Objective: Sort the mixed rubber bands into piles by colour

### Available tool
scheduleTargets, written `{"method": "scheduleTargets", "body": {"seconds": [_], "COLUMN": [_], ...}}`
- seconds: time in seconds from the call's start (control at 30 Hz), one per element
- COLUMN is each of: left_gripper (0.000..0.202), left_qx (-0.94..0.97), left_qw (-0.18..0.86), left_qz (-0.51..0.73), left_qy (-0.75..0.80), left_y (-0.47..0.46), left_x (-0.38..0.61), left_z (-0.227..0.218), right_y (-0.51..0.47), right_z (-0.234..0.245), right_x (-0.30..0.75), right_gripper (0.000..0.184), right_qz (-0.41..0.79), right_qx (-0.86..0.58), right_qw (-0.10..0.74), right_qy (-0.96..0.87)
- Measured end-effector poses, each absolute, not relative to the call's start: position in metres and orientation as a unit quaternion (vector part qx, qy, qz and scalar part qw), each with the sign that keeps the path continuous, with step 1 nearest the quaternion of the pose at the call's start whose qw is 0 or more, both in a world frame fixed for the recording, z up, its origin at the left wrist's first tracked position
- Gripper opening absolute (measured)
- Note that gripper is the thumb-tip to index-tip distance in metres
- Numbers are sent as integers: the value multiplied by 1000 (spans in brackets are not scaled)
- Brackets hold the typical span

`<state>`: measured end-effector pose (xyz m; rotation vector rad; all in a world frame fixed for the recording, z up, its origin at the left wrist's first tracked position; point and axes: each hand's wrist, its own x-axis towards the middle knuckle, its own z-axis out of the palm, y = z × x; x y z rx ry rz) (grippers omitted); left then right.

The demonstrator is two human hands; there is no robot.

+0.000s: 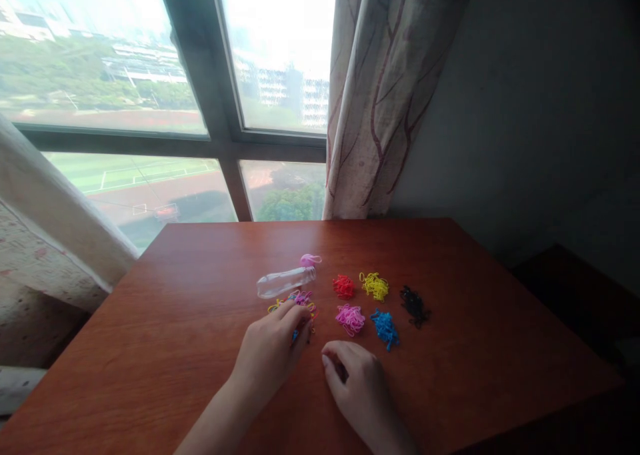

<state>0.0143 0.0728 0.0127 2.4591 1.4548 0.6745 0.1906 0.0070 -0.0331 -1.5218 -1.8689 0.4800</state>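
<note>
My left hand (pixel 270 352) lies on a mixed pile of small coloured rubber bands (pixel 300 300) on the wooden table (pixel 200 295), fingers together over the pile. My right hand (pixel 357 388) rests on the table beside it, fingers curled in a loose pinch; what they hold is hidden. Sorted little heaps lie to the right: red (pixel 344 286), yellow (pixel 375 285), pink (pixel 351 318), blue (pixel 385 327) and black (pixel 414 304). A clear plastic bottle (pixel 285 282) lies on its side behind the mixed pile, with its pink cap (pixel 310 260) next to it.
A large window with a dark frame (pixel 220 142) stands behind the table. A patterned curtain (pixel 385 95) hangs at the right of it, another curtain (pixel 45 222) at the left. A dark wall (pixel 525 108) is at the right. The table's right edge drops to dark floor.
</note>
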Motion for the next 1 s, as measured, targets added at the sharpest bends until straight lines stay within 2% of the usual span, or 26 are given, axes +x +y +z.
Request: {"method": "scheduleTargets", "body": {"seconds": [0.17,0.47,0.73,0.87,1.0], "left_gripper": [20,16,19,18,17], "left_qx": [857,866,859,815,787], "left_qw": [89,104,122,147,176], "left_qz": [149,114,171,271,299], "left_qy": [486,476,466,490,510], "left_y": [120,156,116,83,61], "left_x": [59,94,44,1,-25], "left_z": [34,31,37,16,-5], "right_y": [8,7,7,7,8], "right_z": [-35,-34,-31,-28,-28], "right_x": [191,190,189,187,186], "right_gripper": [17,18,16,16,17], "right_qz": [189,190,181,175,173], "right_qx": [-585,-579,-583,-587,-592], "right_qw": [349,354,346,328,316], "right_qy": [-708,-709,-712,-719,-721]}}
